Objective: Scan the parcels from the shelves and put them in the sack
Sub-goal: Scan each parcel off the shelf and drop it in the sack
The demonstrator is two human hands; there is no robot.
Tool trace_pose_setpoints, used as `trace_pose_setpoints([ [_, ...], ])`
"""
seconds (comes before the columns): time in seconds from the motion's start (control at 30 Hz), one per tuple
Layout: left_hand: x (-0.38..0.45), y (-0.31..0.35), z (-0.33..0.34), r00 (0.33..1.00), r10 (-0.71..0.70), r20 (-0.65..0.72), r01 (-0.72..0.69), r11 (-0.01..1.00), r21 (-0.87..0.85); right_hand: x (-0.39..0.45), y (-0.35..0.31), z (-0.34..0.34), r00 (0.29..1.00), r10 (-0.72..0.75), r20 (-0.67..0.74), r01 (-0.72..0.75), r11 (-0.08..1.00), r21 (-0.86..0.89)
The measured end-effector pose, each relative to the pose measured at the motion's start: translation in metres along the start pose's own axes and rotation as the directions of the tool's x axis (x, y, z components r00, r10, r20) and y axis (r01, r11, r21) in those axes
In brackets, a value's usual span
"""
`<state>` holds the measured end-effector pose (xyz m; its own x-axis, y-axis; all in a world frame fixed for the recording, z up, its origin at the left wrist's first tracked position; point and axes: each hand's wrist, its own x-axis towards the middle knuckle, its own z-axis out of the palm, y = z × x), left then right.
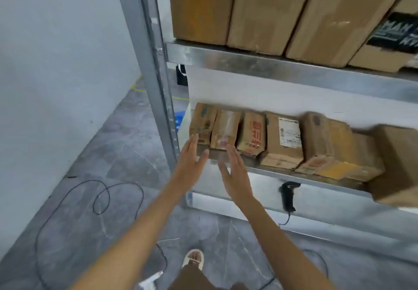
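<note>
Several small cardboard parcels stand in a row on the lower metal shelf (271,173). The leftmost parcel (202,122) and the taped parcel (226,129) beside it are nearest my hands. My left hand (191,161) reaches out with straight fingers, its tips just in front of the leftmost parcel. My right hand (234,173) is stretched flat too, fingertips below the taped parcel. Both hold nothing. A black handheld scanner (288,196) hangs under the shelf edge to the right. No sack is in view.
Large cardboard boxes (260,9) fill the upper shelf. A shelf upright (156,90) stands left of my hands. A thin black cable (99,197) loops over the grey floor, and my sandalled foot (193,259) is below. A white wall runs along the left.
</note>
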<state>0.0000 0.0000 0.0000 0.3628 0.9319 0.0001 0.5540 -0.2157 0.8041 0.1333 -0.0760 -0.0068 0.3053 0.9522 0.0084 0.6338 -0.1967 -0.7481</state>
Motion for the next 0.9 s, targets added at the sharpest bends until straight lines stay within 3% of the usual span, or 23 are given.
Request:
trace_pose_setpoints([
  [0.13, 0.035, -0.017, -0.004, 0.993, -0.116, -0.006, 0.112, 0.972, -0.205, 0.039, -0.019, 0.017, 0.995, 0.085, 0.043, -0.09, 0.986, 0.138],
  [0.23, 0.05, -0.023, -0.002, 0.983, -0.185, 0.016, 0.181, 0.936, -0.301, 0.062, -0.023, 0.03, 0.991, 0.112, 0.07, -0.117, 0.99, 0.076],
  [0.43, 0.066, -0.025, -0.008, 0.991, -0.13, 0.038, 0.135, 0.936, -0.326, 0.094, -0.03, 0.037, 0.991, 0.064, 0.122, -0.061, 0.998, -0.026],
  [0.6, 0.078, -0.029, -0.009, 0.985, -0.165, 0.044, 0.17, 0.939, -0.299, 0.102, -0.028, 0.045, 0.982, 0.039, 0.184, -0.005, 0.984, -0.179],
  [0.9, 0.069, -0.04, 0.005, 0.98, -0.193, 0.037, 0.194, 0.919, -0.343, 0.078, -0.02, 0.056, 1.0, 0.001, -0.001, -0.001, 0.969, -0.246],
])
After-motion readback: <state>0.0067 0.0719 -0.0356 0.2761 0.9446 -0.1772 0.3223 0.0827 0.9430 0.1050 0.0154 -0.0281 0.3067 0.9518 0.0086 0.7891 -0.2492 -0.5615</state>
